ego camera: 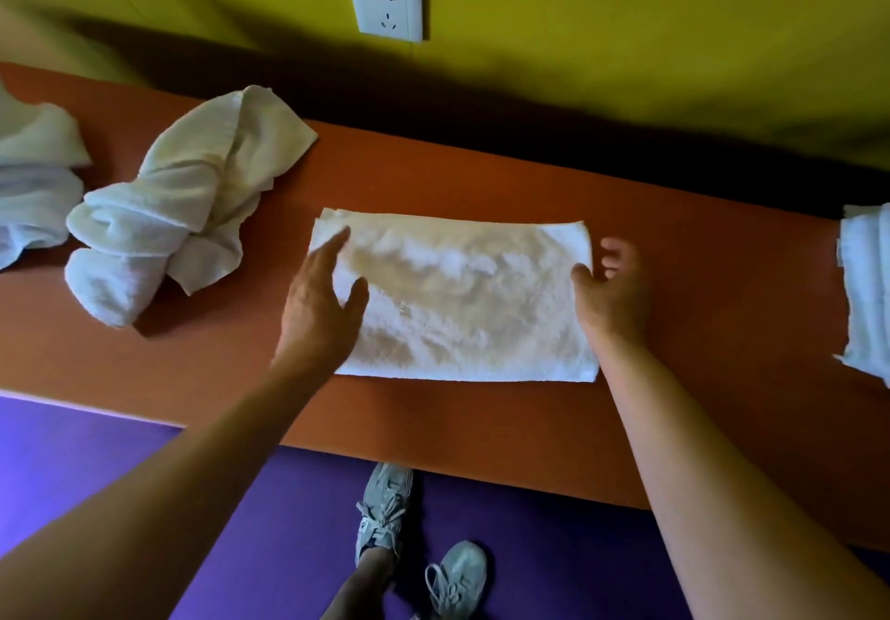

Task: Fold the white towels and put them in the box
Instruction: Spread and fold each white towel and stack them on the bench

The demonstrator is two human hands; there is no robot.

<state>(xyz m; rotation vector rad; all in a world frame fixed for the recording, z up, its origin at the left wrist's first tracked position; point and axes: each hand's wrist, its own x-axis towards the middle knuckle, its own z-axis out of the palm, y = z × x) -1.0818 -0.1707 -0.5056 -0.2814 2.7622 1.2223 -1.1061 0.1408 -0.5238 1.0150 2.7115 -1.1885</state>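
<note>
Towel (pixel 457 296) lies flat, hands at both short edges

A long orange-brown wooden tabletop (pixel 481 426) stands against a yellow-green wall (pixel 626 41) bearing a white plastic socket (pixel 385 2). Below lies purple floor (pixel 96 465).

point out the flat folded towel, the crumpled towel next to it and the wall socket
flat folded towel (pixel 462 301), head view, middle of its top surface
crumpled towel (pixel 192 186), head view, centre of the bunched cloth
wall socket (pixel 385 2), head view, middle of the white faceplate
</note>
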